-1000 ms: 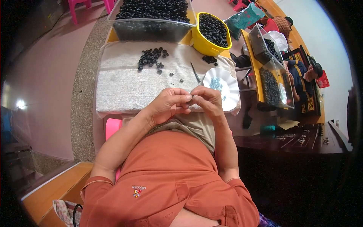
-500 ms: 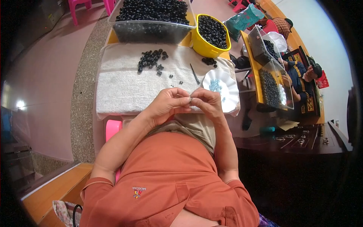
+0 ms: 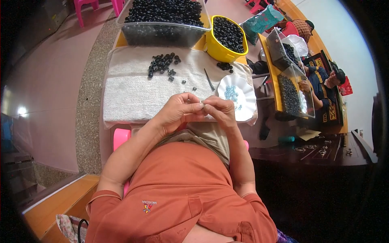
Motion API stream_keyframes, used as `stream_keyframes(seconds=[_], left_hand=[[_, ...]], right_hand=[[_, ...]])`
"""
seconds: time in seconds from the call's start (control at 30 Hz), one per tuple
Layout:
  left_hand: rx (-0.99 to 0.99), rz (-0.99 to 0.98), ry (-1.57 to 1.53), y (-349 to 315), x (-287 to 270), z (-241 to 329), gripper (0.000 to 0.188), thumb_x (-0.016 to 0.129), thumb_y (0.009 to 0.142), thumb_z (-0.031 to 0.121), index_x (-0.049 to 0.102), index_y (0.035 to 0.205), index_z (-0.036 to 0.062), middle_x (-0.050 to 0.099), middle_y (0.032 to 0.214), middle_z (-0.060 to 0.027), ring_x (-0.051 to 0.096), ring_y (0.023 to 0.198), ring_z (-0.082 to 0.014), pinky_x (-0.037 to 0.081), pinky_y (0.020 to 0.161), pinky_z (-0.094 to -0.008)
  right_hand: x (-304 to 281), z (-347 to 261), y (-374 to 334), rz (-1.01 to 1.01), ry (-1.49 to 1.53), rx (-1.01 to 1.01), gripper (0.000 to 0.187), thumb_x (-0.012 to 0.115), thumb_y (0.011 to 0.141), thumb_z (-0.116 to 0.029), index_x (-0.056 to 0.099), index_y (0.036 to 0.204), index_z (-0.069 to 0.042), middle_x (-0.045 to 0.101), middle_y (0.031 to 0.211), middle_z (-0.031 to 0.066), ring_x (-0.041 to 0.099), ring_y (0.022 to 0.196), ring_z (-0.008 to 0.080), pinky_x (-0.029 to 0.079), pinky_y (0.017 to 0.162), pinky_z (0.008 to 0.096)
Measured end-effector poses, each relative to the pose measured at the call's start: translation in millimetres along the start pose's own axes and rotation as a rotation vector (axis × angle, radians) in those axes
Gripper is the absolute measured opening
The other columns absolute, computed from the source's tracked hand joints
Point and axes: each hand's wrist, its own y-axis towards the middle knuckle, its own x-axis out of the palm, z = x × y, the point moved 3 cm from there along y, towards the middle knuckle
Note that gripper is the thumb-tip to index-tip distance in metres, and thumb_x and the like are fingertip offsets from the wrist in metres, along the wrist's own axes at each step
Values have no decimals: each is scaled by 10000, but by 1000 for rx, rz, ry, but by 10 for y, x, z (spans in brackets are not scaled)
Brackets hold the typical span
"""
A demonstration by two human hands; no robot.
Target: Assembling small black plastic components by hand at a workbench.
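My left hand (image 3: 182, 108) and my right hand (image 3: 220, 110) meet fingertip to fingertip over the near edge of a white towel (image 3: 129, 95). Both are closed in a pinch on something tiny, mostly hidden by the fingers. Just beyond my right hand lies a white scalloped plate (image 3: 248, 94) with small clear-blue pieces (image 3: 231, 93) on it. A dark slim pointed tool (image 3: 209, 79) rests left of the plate. Farther off on the towel is a loose pile of small black ring-like parts (image 3: 163, 63), with a few single ones (image 3: 184, 82) nearer my hands.
A clear bin (image 3: 162, 34) full of black parts stands at the back, beside a yellow tub (image 3: 223, 50) of the same. At right, another person (image 3: 320, 87) sits by a bench with clear bins (image 3: 289, 93). A pink seat (image 3: 121, 138) shows at left.
My right hand has shifted very slightly left and its fingers have turned a little against the left fingertips. The things on the towel stay where they were.
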Motion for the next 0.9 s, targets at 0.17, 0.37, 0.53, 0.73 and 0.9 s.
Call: stream_keyframes(seconds=[0.17, 0.37, 0.53, 0.73, 0.9], left_hand=[[15, 14, -18, 14, -29, 9, 115, 673, 897, 81, 587, 959, 37, 654, 918, -65, 676, 800, -146, 603, 727, -270], [83, 80, -41, 30, -73, -7, 95, 672, 898, 86, 600, 949, 52, 643, 905, -34, 653, 822, -122, 596, 767, -273], [149, 120, -80, 27, -87, 42, 101, 674, 895, 80, 602, 957, 46, 639, 895, -40, 657, 835, -142, 594, 789, -296], [258, 179, -140, 77, -235, 121, 112, 662, 901, 79, 612, 998, 53, 649, 889, -41, 657, 827, -134, 594, 798, -293], [384, 213, -261, 94, -376, 236, 131, 656, 902, 50, 598, 1017, 33, 660, 900, -76, 673, 826, -172, 602, 791, -305]], right_hand=[[77, 64, -12, 54, -19, -28, 119, 606, 927, -4, 676, 1010, 43, 633, 862, 68, 605, 749, 120, 494, 676, 246], [169, -21, -8, 108, -384, -287, 184, 622, 907, -6, 642, 1086, 31, 639, 927, 124, 630, 768, 177, 502, 674, 272], [304, -196, 29, 107, -564, -367, 276, 652, 871, 13, 635, 1146, -5, 637, 948, 144, 647, 800, 220, 512, 690, 280], [111, -201, 385, 87, -510, -237, 138, 651, 875, 14, 668, 1012, 14, 640, 871, 119, 631, 747, 189, 488, 633, 279], [87, -47, 757, 27, -837, -253, 94, 668, 831, -87, 694, 916, -57, 652, 906, 109, 634, 802, 325, 504, 700, 376]])
